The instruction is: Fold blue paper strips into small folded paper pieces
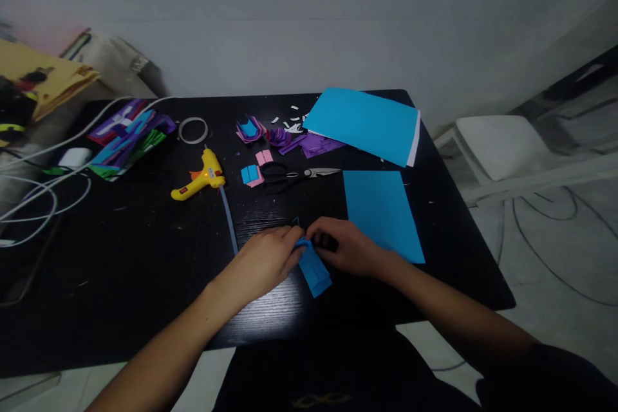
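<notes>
Near the front middle of the black table, a folded blue paper strip [315, 272] slants down to the right. My left hand [271, 256] has its fingers closed on the strip's upper end. Against that same end, my right hand [345, 244] is pinched, its fingertips touching the paper beside the left ones. A flat blue sheet [383, 215] lies just right of my right hand. Black-handled scissors [309, 174] rest beyond both hands, blades pointing right. Small pink and blue folded pieces [251, 174] lie left of the scissors.
A yellow glue gun [199, 177] and a tape ring [193, 131] lie left of centre. Colored paper strips [128, 135] and white cables [53, 183] are further left. Blue sheets [362, 123] lie at the back right. A white stool [502, 145] stands beyond the table's right edge.
</notes>
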Tool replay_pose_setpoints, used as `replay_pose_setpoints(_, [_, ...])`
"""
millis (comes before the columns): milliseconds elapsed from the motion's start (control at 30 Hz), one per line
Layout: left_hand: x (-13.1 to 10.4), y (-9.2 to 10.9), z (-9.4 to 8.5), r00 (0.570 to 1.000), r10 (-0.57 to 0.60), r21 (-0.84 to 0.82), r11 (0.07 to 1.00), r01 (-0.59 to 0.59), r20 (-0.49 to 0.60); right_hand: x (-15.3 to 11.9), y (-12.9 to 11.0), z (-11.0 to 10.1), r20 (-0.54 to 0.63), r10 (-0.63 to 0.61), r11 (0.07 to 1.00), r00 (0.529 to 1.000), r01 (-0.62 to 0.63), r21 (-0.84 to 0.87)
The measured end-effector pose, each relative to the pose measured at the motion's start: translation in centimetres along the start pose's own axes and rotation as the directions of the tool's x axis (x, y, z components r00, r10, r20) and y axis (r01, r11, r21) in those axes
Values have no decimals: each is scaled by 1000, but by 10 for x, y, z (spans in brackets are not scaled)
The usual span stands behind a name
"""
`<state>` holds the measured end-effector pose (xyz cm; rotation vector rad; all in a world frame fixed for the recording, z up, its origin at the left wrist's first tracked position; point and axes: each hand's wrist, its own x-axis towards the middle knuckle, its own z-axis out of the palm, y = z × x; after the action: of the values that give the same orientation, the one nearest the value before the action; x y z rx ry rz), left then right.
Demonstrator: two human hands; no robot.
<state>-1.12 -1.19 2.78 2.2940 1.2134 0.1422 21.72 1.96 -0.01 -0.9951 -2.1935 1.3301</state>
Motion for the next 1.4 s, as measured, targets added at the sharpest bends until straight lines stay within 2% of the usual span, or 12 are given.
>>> replay_pose_setpoints(467, [0,0,-1,1000,-9,0,1000,9,9,0,2,0,-7,-18,1000,1000,18,-9])
replay_pose_setpoints(667, [0,-1,1,1000,5,-4,1000,-5,-6,0,-1,0,-1,13,1000,1000,-13,-7])
replay_pose_setpoints(900, [0,-1,0,1000,1,-16,1000,-1,-2,0,0,0,-14,-22,1000,1000,22,8])
replay_pose_setpoints(1133, [0,0,0,1000,11,-6,1000,-11,-12,0,-1,0,-3,6,1000,1000,-6,-14])
replay_pose_setpoints(1400, [1,2,-2,999,-21,11,1000,20,25,-1,2,0,-10,-24,1000,1000,24,-3])
